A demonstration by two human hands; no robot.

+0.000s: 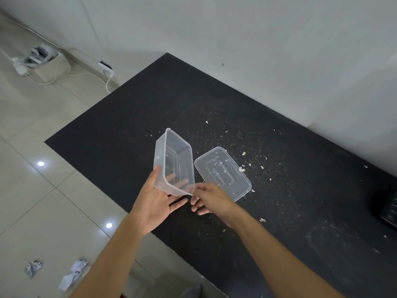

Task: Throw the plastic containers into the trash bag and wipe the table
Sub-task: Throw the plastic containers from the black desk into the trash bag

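A clear rectangular plastic container (174, 160) is tipped up on its side above the black table (111, 134), its open mouth facing right. My left hand (154, 203) grips its near end, thumb on the outer wall and fingers showing through the plastic. My right hand (209, 200) touches the container's near right corner with its fingertips and holds nothing of its own. A clear flat lid (223, 173) lies on the table just right of the container, partly behind my right hand. No trash bag or cloth is in view.
White crumbs and scraps (253, 160) are scattered over the table's middle and right. A dark object (390, 209) sits at the right edge. Crumpled paper (73, 272) lies on the tiled floor at lower left. A power strip and cables (105, 68) lie by the wall.
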